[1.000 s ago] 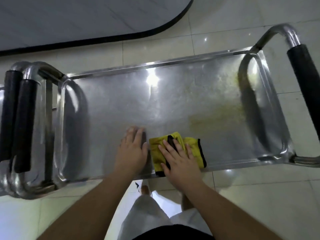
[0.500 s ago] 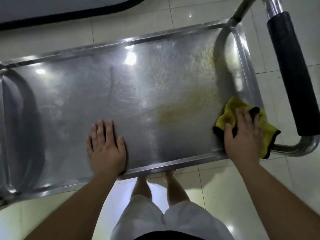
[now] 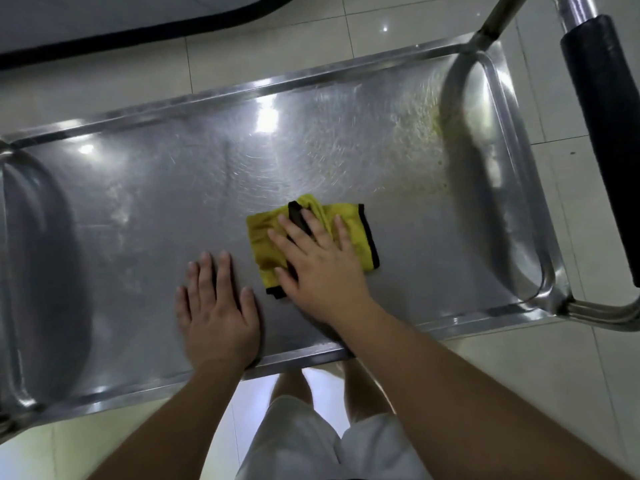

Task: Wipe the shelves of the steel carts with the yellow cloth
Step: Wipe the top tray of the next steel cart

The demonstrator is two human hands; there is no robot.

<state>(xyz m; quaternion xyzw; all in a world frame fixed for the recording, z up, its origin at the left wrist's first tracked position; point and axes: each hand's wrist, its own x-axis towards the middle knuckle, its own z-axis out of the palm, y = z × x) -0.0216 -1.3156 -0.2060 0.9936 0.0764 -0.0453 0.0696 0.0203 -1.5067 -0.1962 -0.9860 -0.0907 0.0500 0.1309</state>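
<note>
Now | right hand (image 3: 320,268) flat, fingers spread, pressing yellow cloth (image 3: 349,230) | left hand (image 3: 218,313) flat, empty, on shelf (image 3: 138,220)

Both forearms are bare to the bottom of the frame, with no sleeves, watch or rings showing. The left hand (image 3: 218,315) and right hand (image 3: 320,268) wear no gloves. Light, whitish shorts (image 3: 311,445) cover the thighs above bare lower legs, and a dark garment edge shows at the bottom.
</note>
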